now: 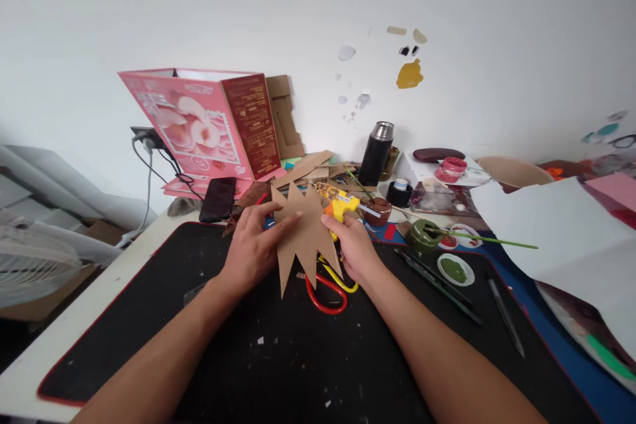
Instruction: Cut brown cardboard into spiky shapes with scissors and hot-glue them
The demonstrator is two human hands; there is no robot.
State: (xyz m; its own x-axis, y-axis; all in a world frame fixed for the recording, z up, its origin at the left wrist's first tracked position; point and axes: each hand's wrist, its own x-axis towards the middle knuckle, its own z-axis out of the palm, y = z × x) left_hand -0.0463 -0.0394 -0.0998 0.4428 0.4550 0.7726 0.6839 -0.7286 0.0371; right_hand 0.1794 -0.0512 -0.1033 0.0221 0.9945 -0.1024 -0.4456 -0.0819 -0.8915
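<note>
A brown cardboard piece [303, 228] with jagged, pointed edges is held up above the black mat. My left hand [253, 242] grips its left side, thumb on the front face and fingers toward the back. At its right edge, my right hand [352, 242] has the thumb on the card, with the other fingers partly hidden. Just behind that hand is a yellow glue gun [342, 204]; whether the fingers touch it is unclear. Scissors with red [328, 310] and yellow handles lie on the mat, partly covered by the cardboard.
A pink box [199, 122] stands at the back left beside a black phone [218, 199]. Behind the cardboard are card scraps and a black thermos [376, 154]. Paint jars, a green paint lid [456, 269] and pens lie on the right. A fan [37, 258] is far left.
</note>
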